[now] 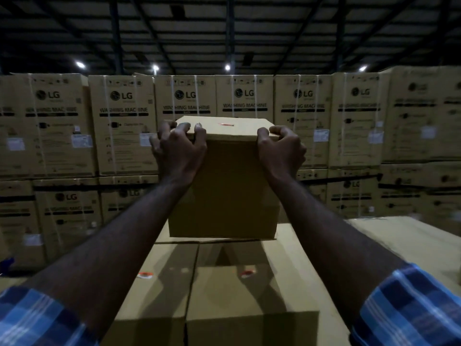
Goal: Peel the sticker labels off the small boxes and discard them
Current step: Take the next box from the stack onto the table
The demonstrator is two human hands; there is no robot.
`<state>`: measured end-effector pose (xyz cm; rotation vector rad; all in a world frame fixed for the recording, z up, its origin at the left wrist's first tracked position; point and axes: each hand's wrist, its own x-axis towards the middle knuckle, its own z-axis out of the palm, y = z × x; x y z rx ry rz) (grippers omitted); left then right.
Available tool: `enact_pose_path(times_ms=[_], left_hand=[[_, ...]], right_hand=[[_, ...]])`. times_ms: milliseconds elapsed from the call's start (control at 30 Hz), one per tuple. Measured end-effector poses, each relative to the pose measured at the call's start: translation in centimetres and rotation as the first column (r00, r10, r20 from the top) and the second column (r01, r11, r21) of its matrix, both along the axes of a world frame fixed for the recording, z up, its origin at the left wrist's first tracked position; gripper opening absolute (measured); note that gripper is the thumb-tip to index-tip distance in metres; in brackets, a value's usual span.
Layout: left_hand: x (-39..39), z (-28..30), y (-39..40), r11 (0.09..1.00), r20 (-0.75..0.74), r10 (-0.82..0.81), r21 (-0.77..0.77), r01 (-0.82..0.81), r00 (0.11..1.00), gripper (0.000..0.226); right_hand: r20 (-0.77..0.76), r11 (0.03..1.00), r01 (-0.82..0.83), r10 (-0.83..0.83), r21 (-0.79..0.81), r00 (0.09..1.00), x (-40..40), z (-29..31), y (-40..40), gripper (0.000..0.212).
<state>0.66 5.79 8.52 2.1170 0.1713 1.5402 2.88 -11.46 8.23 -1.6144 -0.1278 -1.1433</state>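
Observation:
A plain brown cardboard box (224, 186) stands upright on top of a stack of similar boxes, straight ahead at arm's length. My left hand (178, 148) grips its top left corner with the fingers curled over the upper edge. At the top right corner my right hand (280, 148) grips the box in the same way. A small red-and-white sticker (225, 124) lies on the box's top face between my hands. Two lower boxes carry similar stickers, the left sticker (145, 275) and the right sticker (247, 273).
The lower boxes (249, 295) fill the foreground below my arms. Another large box (411, 243) lies to the right. A wall of stacked washing-machine cartons (124, 126) closes off the background under a dark warehouse roof.

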Motion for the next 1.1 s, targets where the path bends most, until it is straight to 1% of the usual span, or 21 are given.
enact_pose_path(times_ms=[67,267,500,633,900,1100], left_hand=[[-0.4,-0.2,-3.6,0.999,-0.002,-0.044,0.01,0.044,0.999,0.055],[-2.2,-1.2,-16.6,0.987,-0.016,-0.153,0.05,0.154,0.988,0.052],[-6.3,-3.9,-32.6,0.97,-0.052,-0.241,-0.021,0.241,0.969,0.05],[-8.3,-5.7,-40.5,0.963,-0.105,-0.269,-0.064,0.264,0.957,0.049],[-8.6,-11.3,-50.0,0.946,-0.201,-0.323,-0.113,0.305,0.925,0.048],[-7.5,-16.8,-53.6,0.935,-0.277,-0.355,-0.122,0.334,0.893,0.05]], right_hand=[[0.009,0.999,0.044,-0.045,0.011,0.999,-0.8,-0.3,-3.7,0.038],[-0.038,0.989,0.14,-0.138,0.055,0.99,-4.1,-1.6,-16.9,0.036],[-0.07,0.983,0.184,-0.182,0.024,0.981,-8.9,-3.7,-32.9,0.037],[-0.115,0.977,0.212,-0.209,0.015,0.971,-11.2,-5.6,-40.4,0.036],[-0.243,0.97,0.243,-0.239,-0.014,0.94,-12.8,-10.8,-50.3,0.033],[-0.302,0.97,0.235,-0.242,-0.061,0.922,-11.3,-16.2,-54.3,0.032]])
